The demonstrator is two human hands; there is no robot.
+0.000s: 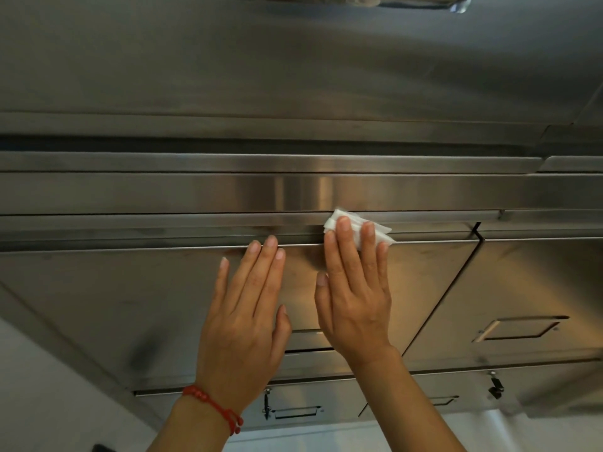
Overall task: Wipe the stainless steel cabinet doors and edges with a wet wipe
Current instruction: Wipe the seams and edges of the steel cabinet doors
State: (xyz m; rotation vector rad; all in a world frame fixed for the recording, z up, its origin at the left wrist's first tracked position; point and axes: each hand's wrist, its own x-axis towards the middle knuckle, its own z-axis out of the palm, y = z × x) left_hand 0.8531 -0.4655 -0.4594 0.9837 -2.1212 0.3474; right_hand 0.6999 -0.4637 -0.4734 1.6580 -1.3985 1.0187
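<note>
I press the crumpled white wet wipe point(359, 228) flat-fingered with my right hand point(354, 295) against the brushed stainless steel cabinet door's point(114, 305) top edge; my left hand point(243, 324) braces open-palmed beside it. Even pressure, long strokes along the edge.

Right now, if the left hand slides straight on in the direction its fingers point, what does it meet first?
The left hand lies flat on the cabinet door, fingers pointing up. Its fingertips are almost at the door's top edge, so it would probably meet the steel ledge just above first; depth there is unclear.
</note>
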